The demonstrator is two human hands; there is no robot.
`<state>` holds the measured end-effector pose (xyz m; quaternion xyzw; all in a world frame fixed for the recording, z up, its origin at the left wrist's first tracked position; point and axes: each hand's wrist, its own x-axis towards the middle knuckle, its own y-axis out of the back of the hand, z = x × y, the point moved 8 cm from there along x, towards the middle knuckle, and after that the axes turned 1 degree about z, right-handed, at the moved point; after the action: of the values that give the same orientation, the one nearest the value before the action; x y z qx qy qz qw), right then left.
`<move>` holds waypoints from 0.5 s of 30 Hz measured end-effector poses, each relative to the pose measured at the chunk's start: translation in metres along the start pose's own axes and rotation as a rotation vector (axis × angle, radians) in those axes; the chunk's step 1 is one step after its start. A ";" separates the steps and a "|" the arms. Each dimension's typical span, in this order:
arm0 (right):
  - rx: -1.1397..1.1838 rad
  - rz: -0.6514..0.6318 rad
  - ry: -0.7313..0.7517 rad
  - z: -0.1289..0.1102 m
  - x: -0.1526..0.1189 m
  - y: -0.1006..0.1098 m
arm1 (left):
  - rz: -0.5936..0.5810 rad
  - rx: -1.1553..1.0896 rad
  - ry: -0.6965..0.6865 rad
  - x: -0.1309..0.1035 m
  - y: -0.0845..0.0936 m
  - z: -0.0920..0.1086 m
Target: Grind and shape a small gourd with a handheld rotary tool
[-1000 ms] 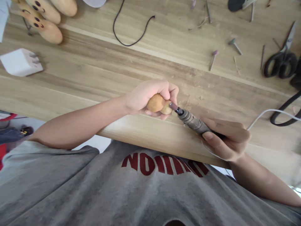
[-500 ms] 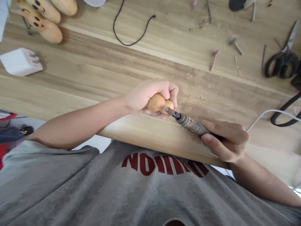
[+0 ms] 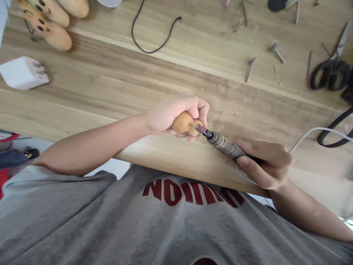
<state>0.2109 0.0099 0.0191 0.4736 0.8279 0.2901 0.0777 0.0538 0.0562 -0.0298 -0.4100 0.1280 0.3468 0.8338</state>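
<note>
Closed around a small tan gourd (image 3: 182,122), my left hand (image 3: 176,105) holds it just above the wooden table near its front edge. The gourd's larger bulb faces up, and its smaller end points to the right. My right hand (image 3: 266,162) grips a grey rotary tool (image 3: 225,144) with a white cord. A pinkish grinding bit (image 3: 201,129) at the tool's tip lies over the gourd's smaller end; whether it touches the surface I cannot tell.
Sawdust lies on the table (image 3: 110,81) beyond my hands. Loose grinding bits (image 3: 250,68) and black-handled scissors (image 3: 329,71) are at the right. At the left are a white plug adapter (image 3: 24,73) and several gourds with drawn faces (image 3: 56,35). A black cord (image 3: 154,51) curves at the back.
The gourd has turned slightly in my left hand, and the bit has shifted a little over its smaller end. Both hands stay nearly in place.
</note>
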 end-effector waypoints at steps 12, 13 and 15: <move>0.013 -0.032 0.048 -0.002 0.000 -0.002 | 0.034 0.134 -0.023 -0.003 0.001 0.003; 0.009 -0.026 0.045 -0.003 0.000 -0.002 | 0.045 0.138 -0.032 -0.004 0.001 0.005; -0.004 -0.003 0.022 -0.002 0.000 -0.001 | 0.061 0.147 -0.034 -0.005 0.000 0.006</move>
<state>0.2098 0.0091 0.0200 0.4691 0.8288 0.2969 0.0701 0.0499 0.0586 -0.0235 -0.3377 0.1513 0.3684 0.8529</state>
